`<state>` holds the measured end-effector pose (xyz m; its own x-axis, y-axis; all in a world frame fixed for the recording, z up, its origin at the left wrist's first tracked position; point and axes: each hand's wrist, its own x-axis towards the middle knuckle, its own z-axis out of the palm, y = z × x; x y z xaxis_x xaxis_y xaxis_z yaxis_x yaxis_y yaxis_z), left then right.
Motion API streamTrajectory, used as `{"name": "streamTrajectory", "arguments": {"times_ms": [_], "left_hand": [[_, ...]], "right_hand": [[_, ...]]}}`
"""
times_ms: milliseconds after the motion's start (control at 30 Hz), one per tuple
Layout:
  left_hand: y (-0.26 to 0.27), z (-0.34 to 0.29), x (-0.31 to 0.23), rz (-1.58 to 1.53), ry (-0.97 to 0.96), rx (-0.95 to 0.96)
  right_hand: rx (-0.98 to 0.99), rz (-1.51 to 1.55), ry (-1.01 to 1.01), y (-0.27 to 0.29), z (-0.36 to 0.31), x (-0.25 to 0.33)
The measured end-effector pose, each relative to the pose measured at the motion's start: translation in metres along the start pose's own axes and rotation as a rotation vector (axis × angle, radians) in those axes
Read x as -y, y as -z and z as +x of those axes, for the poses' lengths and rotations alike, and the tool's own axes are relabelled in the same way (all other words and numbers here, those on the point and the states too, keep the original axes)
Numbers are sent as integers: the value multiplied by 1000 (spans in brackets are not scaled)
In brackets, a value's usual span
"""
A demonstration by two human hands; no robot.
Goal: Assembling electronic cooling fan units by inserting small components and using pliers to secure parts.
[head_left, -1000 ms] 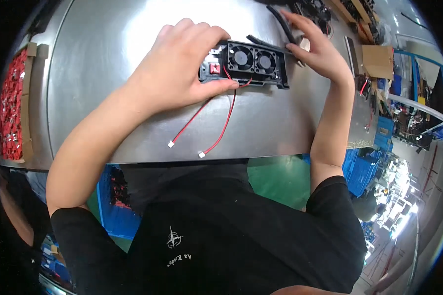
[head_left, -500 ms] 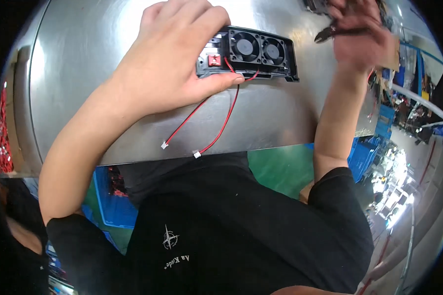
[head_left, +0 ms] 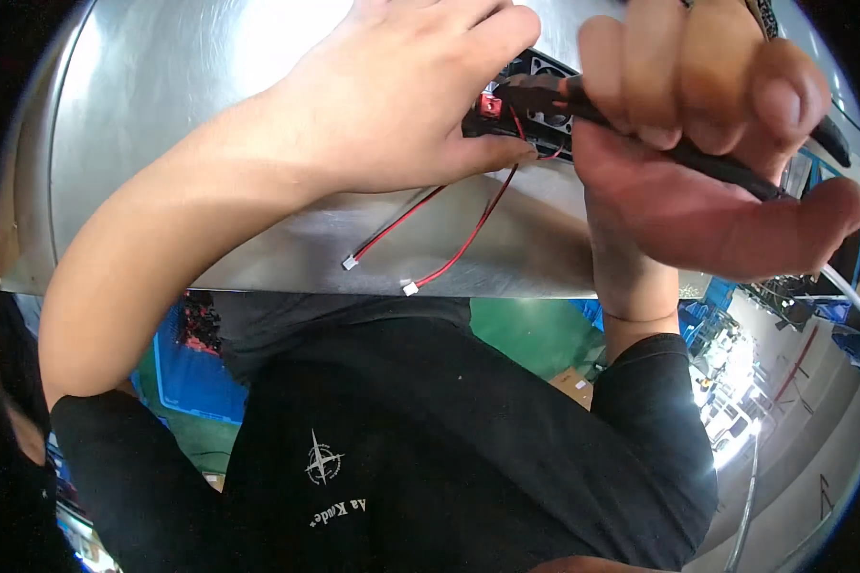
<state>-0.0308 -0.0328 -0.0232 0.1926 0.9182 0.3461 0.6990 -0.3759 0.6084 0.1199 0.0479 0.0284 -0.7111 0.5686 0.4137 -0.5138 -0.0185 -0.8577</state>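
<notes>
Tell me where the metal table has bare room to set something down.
Widest: metal table, between its left edge and the left forearm. Smaller: between the wires and right forearm. Crowded: around the fan housing, where the left hand, right hand and plier-like tool cluster.

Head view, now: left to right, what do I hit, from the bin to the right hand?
Blue bin → left white connector → right white connector → small red block → right hand.
</notes>
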Motion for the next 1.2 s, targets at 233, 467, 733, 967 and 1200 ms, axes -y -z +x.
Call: {"name": "streamTrajectory", "arguments": {"times_ms": [233, 467, 733, 967, 1200], "left_hand": [[-6, -5, 2, 13, -1, -35], [-8, -1, 1, -11, 3, -49], [5, -1, 0, -46, 58, 89], [-5, -9, 2, -11, 22, -18], [3, -19, 6, -57, 92, 140]], "right_hand": [[106, -126, -26, 8, 4, 9], [208, -253, -205, 53, 16, 25], [-131, -257, -139, 3, 4, -2], [-90, -268, -157, 6, 4, -1], [-379, -365, -237, -32, -2, -18]]}}
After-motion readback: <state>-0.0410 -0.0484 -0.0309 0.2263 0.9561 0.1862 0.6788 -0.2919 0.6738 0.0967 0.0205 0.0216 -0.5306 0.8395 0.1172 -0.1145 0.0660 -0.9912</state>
